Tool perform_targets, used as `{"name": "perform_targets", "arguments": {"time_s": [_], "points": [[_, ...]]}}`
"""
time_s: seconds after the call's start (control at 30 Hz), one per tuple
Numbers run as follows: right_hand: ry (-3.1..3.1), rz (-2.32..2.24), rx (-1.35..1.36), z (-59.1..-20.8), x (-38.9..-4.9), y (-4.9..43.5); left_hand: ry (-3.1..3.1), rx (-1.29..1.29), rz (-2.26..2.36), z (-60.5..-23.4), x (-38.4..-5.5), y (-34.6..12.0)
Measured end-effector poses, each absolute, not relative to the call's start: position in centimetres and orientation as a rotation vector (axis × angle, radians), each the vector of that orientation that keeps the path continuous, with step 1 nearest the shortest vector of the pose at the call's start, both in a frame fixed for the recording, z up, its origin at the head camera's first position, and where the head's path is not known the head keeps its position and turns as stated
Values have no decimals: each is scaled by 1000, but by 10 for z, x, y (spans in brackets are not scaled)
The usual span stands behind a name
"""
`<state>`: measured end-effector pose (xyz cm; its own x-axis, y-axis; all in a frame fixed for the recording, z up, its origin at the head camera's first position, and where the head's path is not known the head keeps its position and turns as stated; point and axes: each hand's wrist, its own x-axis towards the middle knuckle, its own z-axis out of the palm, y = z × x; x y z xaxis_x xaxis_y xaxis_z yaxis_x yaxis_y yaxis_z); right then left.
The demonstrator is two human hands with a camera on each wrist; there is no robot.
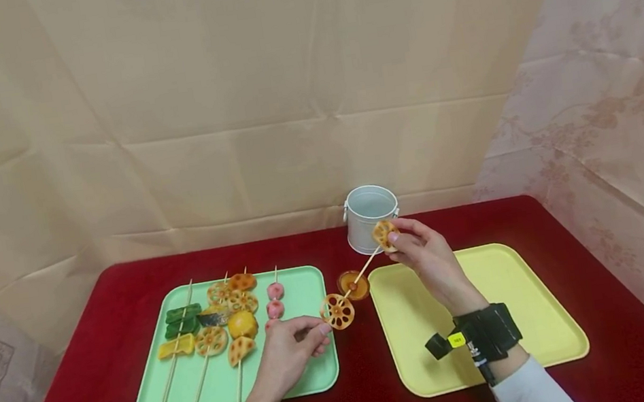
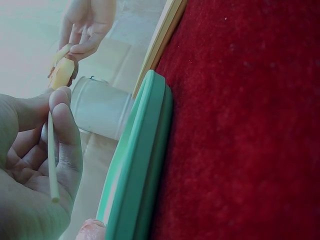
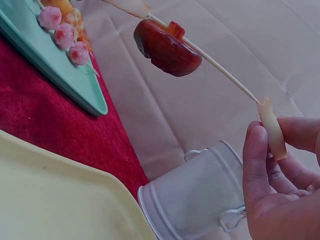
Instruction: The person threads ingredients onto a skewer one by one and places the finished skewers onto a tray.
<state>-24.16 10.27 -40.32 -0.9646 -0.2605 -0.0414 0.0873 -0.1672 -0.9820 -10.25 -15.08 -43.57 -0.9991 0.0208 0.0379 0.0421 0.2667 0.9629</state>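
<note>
My left hand (image 1: 288, 355) pinches a wooden skewer (image 2: 52, 165) between thumb and fingers; its bare end sticks out below them in the left wrist view. On the skewer sit a lotus root slice (image 1: 337, 311) near that hand and a brown mushroom cap (image 3: 167, 50) above it. My right hand (image 1: 430, 267) pinches another lotus root slice (image 3: 271, 129) by its faces. This slice is at the skewer's upper tip; how deep the tip goes in is hidden. The skewer slants up to the right, held above the gap between the two trays.
At left is a green tray (image 1: 329, 372) bearing several food skewers, among them pink balls (image 1: 275, 291) and green pieces (image 1: 183, 320). A yellow tray (image 1: 533, 295) lies under my right forearm. Behind my right hand stands a small white bucket (image 1: 360, 226). Red cloth (image 1: 77, 393) covers the table.
</note>
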Motion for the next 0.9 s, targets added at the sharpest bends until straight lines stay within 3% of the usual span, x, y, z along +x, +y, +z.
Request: {"name": "perform_targets", "arguments": {"time_s": [0.53, 0.9], "points": [[2181, -2011, -356, -402, -235, 93, -2532, -7, -1748, -438, -102, -150], [2004, -2025, -368, -413, -221, 73, -2498, 53, -1721, -440, -103, -149]]}}
